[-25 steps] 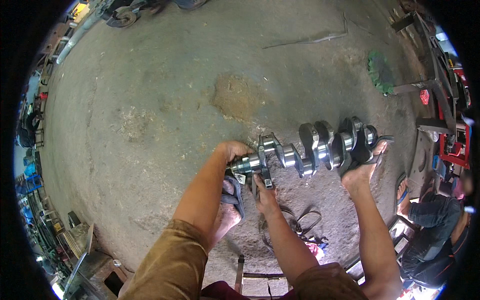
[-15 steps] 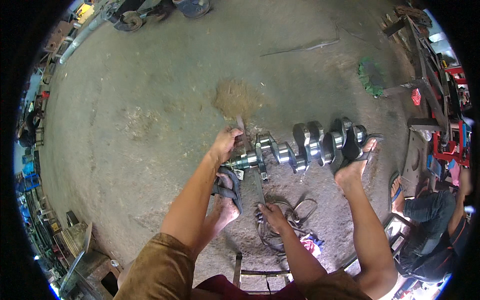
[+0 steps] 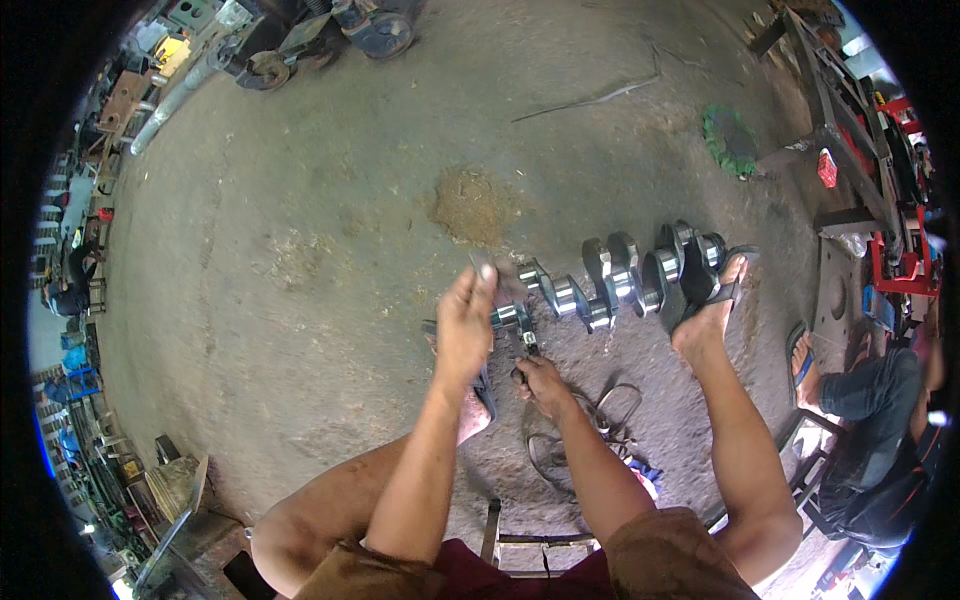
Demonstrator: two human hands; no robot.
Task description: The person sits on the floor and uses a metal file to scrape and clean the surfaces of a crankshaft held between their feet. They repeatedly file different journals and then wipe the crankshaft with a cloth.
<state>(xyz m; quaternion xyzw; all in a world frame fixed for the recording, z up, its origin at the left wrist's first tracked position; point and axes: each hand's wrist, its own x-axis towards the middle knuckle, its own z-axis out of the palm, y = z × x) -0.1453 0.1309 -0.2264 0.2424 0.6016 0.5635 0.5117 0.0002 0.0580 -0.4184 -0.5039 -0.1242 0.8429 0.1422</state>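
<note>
1. Silver steel crankshaft with dark, rounded counterweights (image 3: 622, 282) lies across the grey concrete floor (image 3: 300, 180), from near the view's centre towards between two and three o'clock. It would best be kept from rolling.
2. Right foot in a dark strapped sandal (image 3: 716, 318), at the shaft's three o'clock end, apparently against it. A firm, even press there should brace the shaft.
3. Left hand, bare (image 3: 465, 325), at the centre, with fingers closed on the strip; motion blur hides the exact hold. Pulls probably work best in line with the right hand.
4. Right hand, bare (image 3: 546, 387), at five o'clock from the left, with fingers curled round a dark end, probably the same strip's. Matching tension would help.
5. Blurred grey-brown strip (image 3: 510, 287), by the left hand. Whether it touches the shaft, I cannot tell; running it square would likely rub evenly.
</note>
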